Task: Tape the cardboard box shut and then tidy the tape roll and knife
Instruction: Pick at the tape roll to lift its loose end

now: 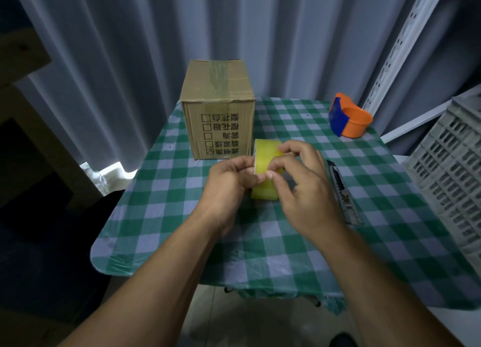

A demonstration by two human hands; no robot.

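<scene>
Gripping the tape roll (264, 194) in front of the cardboard box (218, 107), the left hand (229, 182) steadied it while the right hand (307, 182) pinched its outer wrap. Risk: the tape end could tear into a sliver if picked unevenly. The knife (345, 195) lay alongside.

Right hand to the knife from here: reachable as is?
Probably yes. The knife lies uncovered on the tablecloth just right of the right hand, nothing between them. But that hand is pinching the tape roll, so it would have to let go first.
</scene>
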